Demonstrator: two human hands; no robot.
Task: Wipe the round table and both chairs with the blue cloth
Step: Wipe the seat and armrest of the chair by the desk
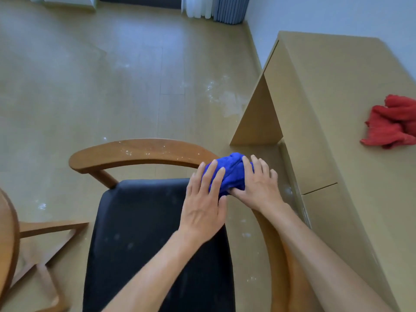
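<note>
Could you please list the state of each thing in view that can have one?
blue cloth: bunched, on the chair's curved rail.
left hand: fingers straight, pressing the cloth.
right hand: on the cloth, thumb tucked under.
chair: rail still speckled white.
red cloth: crumpled, untouched on the cabinet.

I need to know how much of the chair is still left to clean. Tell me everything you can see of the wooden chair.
The wooden chair with the curved backrest rail has a black padded seat and brown, smooth-looking wood. It stands on the floor beside a light wooden cabinet. White specks dot the top of the rail and faint smudges mark the seat. At the rail's right bend, a bunched blue cloth lies on the wood, with the left hand and right hand on the cloth.
</note>
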